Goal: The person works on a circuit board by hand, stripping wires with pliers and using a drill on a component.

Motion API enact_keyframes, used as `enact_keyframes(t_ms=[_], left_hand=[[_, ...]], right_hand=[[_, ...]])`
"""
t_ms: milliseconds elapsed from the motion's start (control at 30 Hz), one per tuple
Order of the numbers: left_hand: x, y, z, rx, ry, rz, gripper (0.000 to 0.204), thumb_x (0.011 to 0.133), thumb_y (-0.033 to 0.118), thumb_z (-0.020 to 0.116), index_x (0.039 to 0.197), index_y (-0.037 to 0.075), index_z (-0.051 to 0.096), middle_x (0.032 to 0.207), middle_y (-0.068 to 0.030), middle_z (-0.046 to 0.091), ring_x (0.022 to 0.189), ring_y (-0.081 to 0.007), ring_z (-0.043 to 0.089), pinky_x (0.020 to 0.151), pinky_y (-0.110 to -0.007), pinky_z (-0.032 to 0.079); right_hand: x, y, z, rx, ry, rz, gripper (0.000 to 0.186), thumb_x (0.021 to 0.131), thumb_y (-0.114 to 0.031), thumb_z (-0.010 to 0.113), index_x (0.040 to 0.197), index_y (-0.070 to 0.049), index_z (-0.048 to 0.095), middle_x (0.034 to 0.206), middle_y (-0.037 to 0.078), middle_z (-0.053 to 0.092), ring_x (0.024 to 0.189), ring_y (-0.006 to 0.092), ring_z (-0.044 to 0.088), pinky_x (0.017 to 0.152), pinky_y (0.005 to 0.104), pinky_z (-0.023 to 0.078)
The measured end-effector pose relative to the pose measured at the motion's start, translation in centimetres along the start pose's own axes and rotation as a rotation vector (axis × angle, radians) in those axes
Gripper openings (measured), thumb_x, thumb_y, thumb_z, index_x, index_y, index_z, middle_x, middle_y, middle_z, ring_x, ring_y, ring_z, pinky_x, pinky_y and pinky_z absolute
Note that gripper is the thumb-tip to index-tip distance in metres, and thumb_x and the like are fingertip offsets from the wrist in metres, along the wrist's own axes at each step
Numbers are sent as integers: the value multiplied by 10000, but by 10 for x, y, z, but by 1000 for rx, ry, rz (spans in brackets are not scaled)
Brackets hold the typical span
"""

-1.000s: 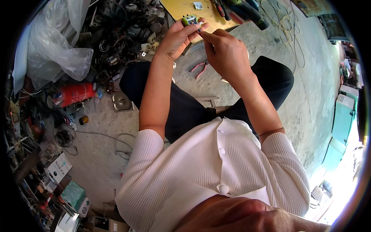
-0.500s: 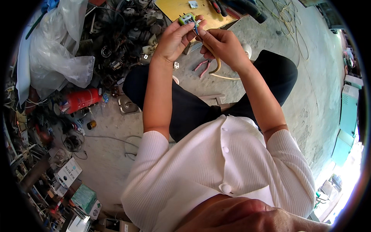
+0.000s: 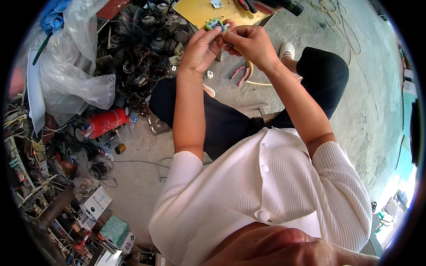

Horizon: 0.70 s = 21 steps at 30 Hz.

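My left hand (image 3: 199,51) is closed around a small green-and-white plug (image 3: 214,24), its short pins pointing up and left. Blue wire shows at the plug's near side, between the two hands. The fingers of my right hand (image 3: 255,44) pinch the end of a tan cable (image 3: 250,70) right beside the plug. Most of that cable is behind my right hand; a lower stretch curves down below it. Exactly how the wires sit in the plug is too small to make out.
Beyond my hands is a yellow board (image 3: 191,9) bearing red-and-black handled tools (image 3: 246,5). Pink-handled pliers (image 3: 239,74) lie on the concrete floor below my hands. Dark scrap parts (image 3: 142,48), plastic sheeting (image 3: 80,80) and a red cylinder (image 3: 105,123) crowd the left.
The view has shifted slightly, so the surroundings sit a little lower and further right. My right hand has come closer to the plug and covers more of the cable.
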State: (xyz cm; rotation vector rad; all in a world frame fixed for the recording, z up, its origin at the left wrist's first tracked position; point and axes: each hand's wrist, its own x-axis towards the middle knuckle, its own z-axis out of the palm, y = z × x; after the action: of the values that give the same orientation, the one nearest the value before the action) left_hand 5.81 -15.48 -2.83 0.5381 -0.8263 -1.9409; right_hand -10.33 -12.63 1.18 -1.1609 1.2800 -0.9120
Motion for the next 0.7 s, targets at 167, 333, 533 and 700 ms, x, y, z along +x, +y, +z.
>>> enact_keyframes(t_ms=[167, 333, 533, 700], left_hand=[[-2, 0, 5, -83, 22, -27, 287, 964, 45, 501, 1237, -42, 506, 1208, -146, 601, 1130, -178, 586, 885, -268, 501], [-2, -1, 10, -121, 47, -7, 276, 987, 81, 487, 1237, -38, 484, 1190, -138, 595, 1212, -226, 549, 932, -283, 503], [0, -4, 2, -158, 13, -9, 316, 1022, 190, 450, 1258, -18, 480, 1194, -114, 598, 1172, -218, 562, 933, -299, 511], [1, -1, -3, -178, -41, -55, 352, 1035, 251, 420, 1293, 18, 472, 1215, -84, 596, 1065, -153, 608, 905, -292, 519]], right_hand=[[-3, 2, 3, -41, 103, -76, 239, 812, -235, 668, 693, -28, 670, 631, 35, 667, 577, 65, 615, 574, 231, 492], [-6, 0, 5, -162, 160, -131, 238, 804, -244, 657, 676, -43, 668, 606, 29, 656, 560, 69, 609, 568, 237, 491], [-6, -5, 3, -123, 147, -98, 240, 779, -259, 668, 673, -45, 688, 589, 20, 647, 549, 69, 600, 559, 241, 487], [-3, -5, 2, -123, 125, -77, 239, 766, -264, 684, 657, -52, 701, 593, 16, 649, 551, 61, 597, 547, 232, 477]])
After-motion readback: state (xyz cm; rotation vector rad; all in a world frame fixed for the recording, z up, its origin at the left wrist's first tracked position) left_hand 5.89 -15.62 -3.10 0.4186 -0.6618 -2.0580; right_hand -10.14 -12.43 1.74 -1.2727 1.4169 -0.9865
